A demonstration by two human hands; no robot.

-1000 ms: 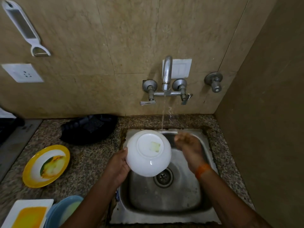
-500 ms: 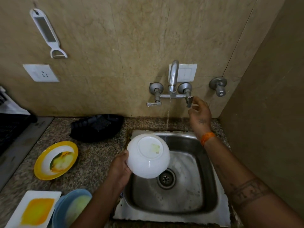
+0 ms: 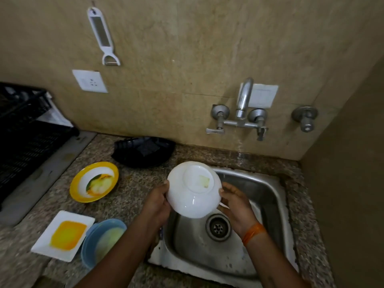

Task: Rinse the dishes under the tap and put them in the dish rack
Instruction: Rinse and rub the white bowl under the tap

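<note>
A white bowl (image 3: 193, 189), its underside facing me, hangs over the left part of the steel sink (image 3: 268, 190). My left hand (image 3: 159, 201) grips its left rim. My right hand (image 3: 233, 201) holds the right rim with curled fingers. The wall tap (image 3: 243, 102) is above and to the right; only a faint trickle shows below it. A black dish rack (image 3: 22, 125) stands at the far left. On the granite counter lie a yellow-rimmed plate (image 3: 94, 181), a square white plate with yellow residue (image 3: 63, 235) and a blue bowl (image 3: 102, 241).
A black tray (image 3: 143, 151) lies against the wall behind the yellow plate. A white peeler (image 3: 102, 36) hangs on the tiled wall above a socket (image 3: 89, 81). A second valve (image 3: 304, 118) sticks out right of the tap. A side wall closes the right.
My right hand came down from the tap handle and took hold of the bowl's right rim. The water stream has thinned to a trickle. The view swung left, showing the dish rack.
</note>
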